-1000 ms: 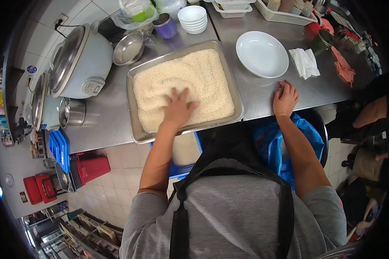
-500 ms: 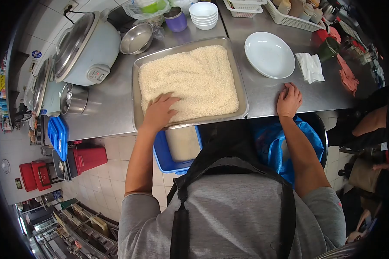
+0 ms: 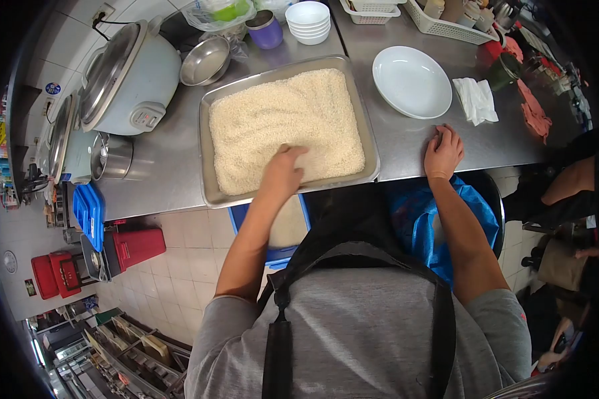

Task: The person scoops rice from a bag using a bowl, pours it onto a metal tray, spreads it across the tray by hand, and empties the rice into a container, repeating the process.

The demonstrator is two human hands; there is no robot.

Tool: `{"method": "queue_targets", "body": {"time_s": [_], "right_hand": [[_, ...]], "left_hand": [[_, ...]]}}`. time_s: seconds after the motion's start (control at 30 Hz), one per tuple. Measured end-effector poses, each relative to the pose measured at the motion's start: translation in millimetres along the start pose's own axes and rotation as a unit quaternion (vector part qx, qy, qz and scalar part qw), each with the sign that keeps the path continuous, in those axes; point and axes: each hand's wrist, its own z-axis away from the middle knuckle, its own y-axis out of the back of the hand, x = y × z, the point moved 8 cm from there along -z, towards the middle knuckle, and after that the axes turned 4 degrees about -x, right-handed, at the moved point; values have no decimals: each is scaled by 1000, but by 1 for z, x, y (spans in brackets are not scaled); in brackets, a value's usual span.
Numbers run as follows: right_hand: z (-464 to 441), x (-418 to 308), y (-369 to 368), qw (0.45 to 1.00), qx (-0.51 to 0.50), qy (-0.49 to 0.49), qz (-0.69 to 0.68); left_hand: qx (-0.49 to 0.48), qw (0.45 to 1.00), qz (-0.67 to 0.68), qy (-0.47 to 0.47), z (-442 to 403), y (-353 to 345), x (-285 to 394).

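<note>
A rectangular metal tray (image 3: 205,143) holds a wide layer of pale grains (image 3: 286,110) that look like rice, its surface marked with ridges. My left hand (image 3: 284,171) is over the near part of the grains, fingertips at their surface and pointing right. A gap shows between its thumb and fingers, and nothing is seen held. To the right of the tray, my right hand (image 3: 444,153) rests on the counter's front edge with its fingers curled together, nothing visible in it. A white plate (image 3: 412,82) lies just beyond it, beside a crumpled white tissue (image 3: 475,101).
Rice cookers (image 3: 140,86), a metal bowl (image 3: 205,61), a purple cup (image 3: 265,30) and stacked white bowls (image 3: 309,23) stand left and behind. Below the counter (image 3: 160,179) are a blue bin (image 3: 238,216) and a blue bag (image 3: 472,206). Part of another person (image 3: 572,183) shows at right.
My left hand first moved left across the grains, then back right, and its fingers are closer together than before. The ridges in the grains have changed. My right hand stays at the counter edge.
</note>
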Motion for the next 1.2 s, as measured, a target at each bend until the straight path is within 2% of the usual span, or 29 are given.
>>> {"method": "queue_targets", "body": {"time_s": [0.07, 0.17, 0.27, 0.47, 0.67, 0.8, 0.87, 0.97, 1.1, 1.2], "right_hand": [[0, -1, 0, 1000, -3, 0, 0], [-1, 0, -2, 1000, -9, 0, -1], [0, 1, -4, 1000, -9, 3, 1], [0, 2, -4, 1000, -10, 0, 0], [-1, 0, -1, 1000, -15, -4, -4], [-1, 1, -2, 1000, -13, -1, 1], [-1, 1, -3, 1000, -14, 0, 2], [-1, 0, -3, 1000, -14, 2, 0], [-2, -1, -2, 1000, -9, 8, 2], [-1, 1, -4, 1000, -11, 8, 2]], "left_hand": [[15, 999, 6, -35, -13, -12, 29], [67, 985, -93, -125, -27, -26, 75], [57, 970, -185, -147, -45, -47, 79], [48, 964, -249, -82, -73, -19, 17], [76, 970, -219, 76, -28, 47, -63], [91, 972, -186, 116, 5, 55, -87], [101, 970, -188, 117, 9, 45, -78], [113, 985, -107, 78, -4, 22, -44], [45, 990, -127, 37, -21, -14, 20], [-24, 993, -108, -32, -20, -32, 33]]}}
